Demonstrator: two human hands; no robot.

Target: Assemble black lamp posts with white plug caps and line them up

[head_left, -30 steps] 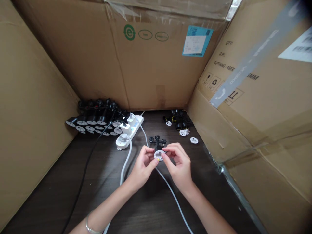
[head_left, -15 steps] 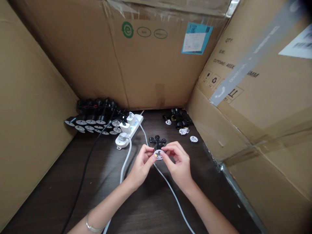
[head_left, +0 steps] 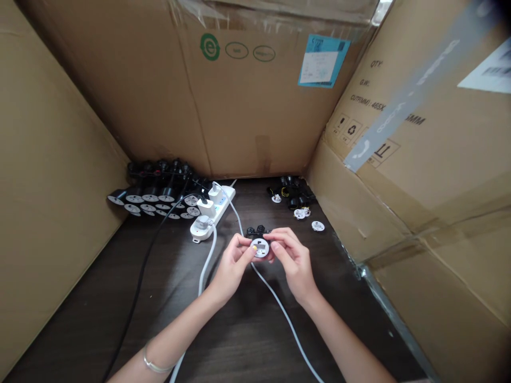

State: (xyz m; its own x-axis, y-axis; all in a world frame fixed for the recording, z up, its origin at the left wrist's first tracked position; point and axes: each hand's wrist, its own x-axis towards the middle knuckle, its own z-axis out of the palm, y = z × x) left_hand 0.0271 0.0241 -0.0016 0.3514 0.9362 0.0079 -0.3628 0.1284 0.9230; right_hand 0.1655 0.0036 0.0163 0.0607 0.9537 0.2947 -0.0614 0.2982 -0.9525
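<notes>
Both my hands meet over the middle of the dark wooden table (head_left: 247, 340). My left hand (head_left: 231, 264) and my right hand (head_left: 293, 260) pinch a small round white disc (head_left: 261, 247) between thumbs and fingertips. The disc fronts a black part (head_left: 257, 231) whose knobs stick out behind it. A white cable (head_left: 279, 308) runs on the table under my hands.
A white power strip (head_left: 211, 214) with plugs lies behind my left hand. Rows of black parts with white discs (head_left: 155, 198) fill the back left. A small heap of black parts (head_left: 293, 196) and loose white discs (head_left: 318, 226) lies back right. Cardboard walls (head_left: 247, 106) enclose the table.
The disc and black part have been turned a little in my fingers and sit slightly higher; the black knobs show less behind it. Both hands keep their grip.
</notes>
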